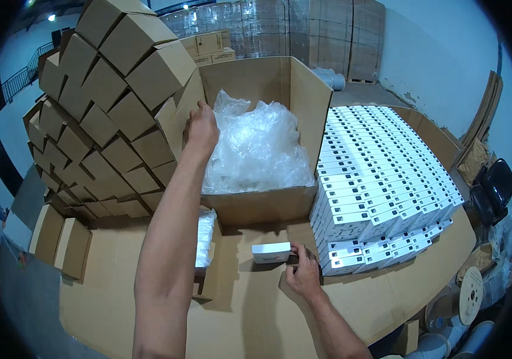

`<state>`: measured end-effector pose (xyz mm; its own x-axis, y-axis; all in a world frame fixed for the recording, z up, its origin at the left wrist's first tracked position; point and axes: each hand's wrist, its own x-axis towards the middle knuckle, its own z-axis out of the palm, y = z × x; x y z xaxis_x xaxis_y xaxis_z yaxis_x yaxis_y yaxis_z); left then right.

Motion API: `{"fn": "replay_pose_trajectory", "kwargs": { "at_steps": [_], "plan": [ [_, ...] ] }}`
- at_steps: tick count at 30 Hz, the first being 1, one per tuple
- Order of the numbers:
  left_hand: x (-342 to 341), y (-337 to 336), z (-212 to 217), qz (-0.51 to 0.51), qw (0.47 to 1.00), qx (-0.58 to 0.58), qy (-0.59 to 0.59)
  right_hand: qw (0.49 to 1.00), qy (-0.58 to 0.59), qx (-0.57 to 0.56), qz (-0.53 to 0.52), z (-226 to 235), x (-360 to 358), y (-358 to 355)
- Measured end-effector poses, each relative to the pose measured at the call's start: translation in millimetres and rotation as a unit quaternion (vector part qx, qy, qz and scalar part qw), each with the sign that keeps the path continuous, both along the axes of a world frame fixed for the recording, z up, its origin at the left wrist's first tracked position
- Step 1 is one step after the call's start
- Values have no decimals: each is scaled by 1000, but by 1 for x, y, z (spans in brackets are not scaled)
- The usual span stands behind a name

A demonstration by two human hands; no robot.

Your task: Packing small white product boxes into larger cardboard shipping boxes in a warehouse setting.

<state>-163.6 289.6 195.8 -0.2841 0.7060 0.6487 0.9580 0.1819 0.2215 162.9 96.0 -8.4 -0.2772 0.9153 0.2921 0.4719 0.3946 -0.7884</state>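
My right hand (305,276) grips the right end of a small white box (271,253) between thumb and fingers, low over the cardboard-covered tabletop. My left arm reaches forward to a large open carton (256,206). There my left hand (201,127) is closed, with curled fingers at the carton's left side; what they hold, if anything, is hidden. Crumpled clear plastic packing (259,149) fills the carton. Below it, partly behind my left forearm, stands a narrow open cardboard box (208,287) with white plastic-wrapped contents (205,239).
Many identical white boxes (382,173) are stacked in rows at the right. A tall pile of brown cartons (106,113) rises at the left, with two narrow cartons (70,248) at the table's left edge. A black chair (492,191) and a spool (470,296) stand beyond the right edge.
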Motion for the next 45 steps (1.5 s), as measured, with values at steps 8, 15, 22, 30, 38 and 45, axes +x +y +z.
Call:
{"fn": "replay_pose_trajectory", "kwargs": {
  "at_steps": [8,15,22,30,38,45],
  "plan": [
    [26,-46,48,-122,956,47,-263,1000,-9,-8,-9,-4,5,-1],
    [87,-131,74,-322,805,95,-489,999,-17,-30,-22,-21,10,1],
    [137,-235,-14,-363,712,64,-598,998,39,44,3,-18,8,-11],
    [153,-296,-138,-320,630,-4,-708,997,71,14,-16,-14,12,-18],
    [161,-305,-201,-275,622,-119,-723,996,75,26,-30,-12,17,-23],
    [159,-292,-207,-290,591,-107,-745,982,132,-139,2,-4,24,-44]
  ]
}}
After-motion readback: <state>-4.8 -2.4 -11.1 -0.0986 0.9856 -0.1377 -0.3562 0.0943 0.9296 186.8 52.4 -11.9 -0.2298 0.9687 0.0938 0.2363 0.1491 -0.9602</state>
